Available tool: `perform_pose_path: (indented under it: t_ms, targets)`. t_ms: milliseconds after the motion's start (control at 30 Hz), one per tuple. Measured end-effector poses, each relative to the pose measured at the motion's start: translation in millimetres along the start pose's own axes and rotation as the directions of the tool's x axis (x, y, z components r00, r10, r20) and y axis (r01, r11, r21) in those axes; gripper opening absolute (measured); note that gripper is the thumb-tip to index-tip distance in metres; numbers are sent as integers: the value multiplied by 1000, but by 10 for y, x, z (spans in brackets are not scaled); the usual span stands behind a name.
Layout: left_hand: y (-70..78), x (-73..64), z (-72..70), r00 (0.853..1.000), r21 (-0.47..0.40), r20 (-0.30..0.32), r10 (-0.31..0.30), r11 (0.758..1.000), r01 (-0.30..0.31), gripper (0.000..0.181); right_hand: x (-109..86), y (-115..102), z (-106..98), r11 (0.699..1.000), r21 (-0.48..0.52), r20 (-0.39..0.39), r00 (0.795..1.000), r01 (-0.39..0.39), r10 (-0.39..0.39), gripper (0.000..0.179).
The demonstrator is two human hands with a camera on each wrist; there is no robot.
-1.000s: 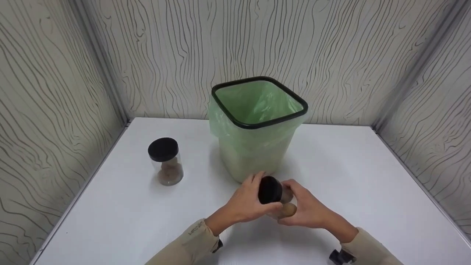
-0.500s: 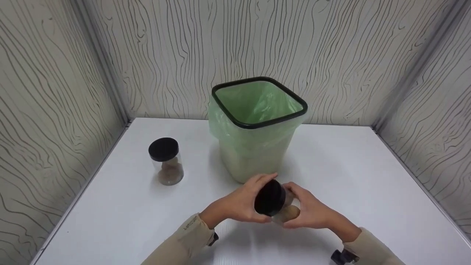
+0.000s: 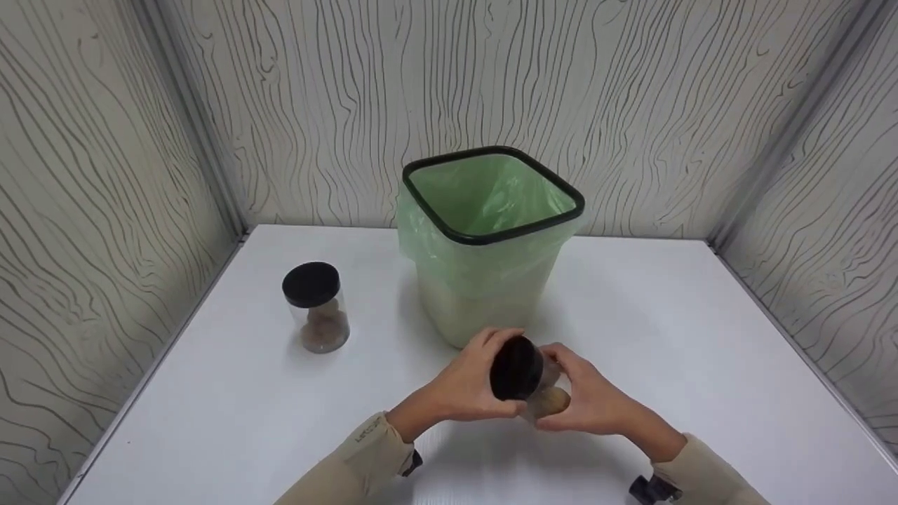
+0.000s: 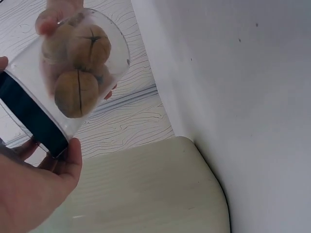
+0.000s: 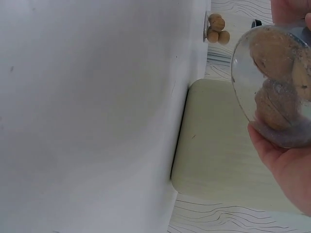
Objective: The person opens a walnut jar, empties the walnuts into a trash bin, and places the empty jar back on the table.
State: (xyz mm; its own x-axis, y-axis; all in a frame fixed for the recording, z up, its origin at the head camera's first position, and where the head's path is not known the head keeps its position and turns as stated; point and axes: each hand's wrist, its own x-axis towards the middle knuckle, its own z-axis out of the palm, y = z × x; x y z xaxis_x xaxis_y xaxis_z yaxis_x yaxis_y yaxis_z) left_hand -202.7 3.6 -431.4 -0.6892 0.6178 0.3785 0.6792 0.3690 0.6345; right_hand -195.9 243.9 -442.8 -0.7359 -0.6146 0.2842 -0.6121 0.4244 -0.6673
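Observation:
A clear jar (image 4: 43, 63) with a black lid (image 3: 515, 368) is held tilted above the table, its lid end toward the left. My left hand (image 3: 459, 386) grips the lid, thumb below and fingers over the top. With my right hand (image 3: 596, 396) I hold the clear body near its base. Several brown walnuts (image 4: 80, 92) with dark seams show through the wall in the left wrist view. The lid sits on the jar's mouth. A second jar (image 3: 330, 326) of the same kind, with black lid and brown walnuts, stands upright at the left, apart from both hands.
A pale waste bin (image 3: 484, 301) with a green liner bag and black rim stands just beyond my hands. The white table (image 3: 701, 365) runs between wood-grain panels (image 3: 337, 105) at the back and sides.
Over the last second, my left hand shifts around the lid, and the lid turns its top more toward me. Since half a second ago, the lid and left hand have moved slightly up.

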Motion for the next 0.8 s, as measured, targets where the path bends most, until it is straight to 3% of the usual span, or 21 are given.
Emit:
perform_pose_path:
  t_ms: [267,533,700,800]
  targets:
    - [35,-7,47,995,-2,-62,-76,997,76,83,21,16,26,996,-77,-56,997,55,-59,78]
    - [99,4,100,975,-37,-121,-184,983,181,79,42,15,45,978,-195,-98,990,80,-101,82]
    - [120,13,85,962,18,-86,-259,965,261,90,49,47,60,964,-243,-116,983,111,-143,83]
    - [108,9,55,960,38,-40,-278,959,279,102,44,60,56,966,-237,-115,984,109,-139,83]
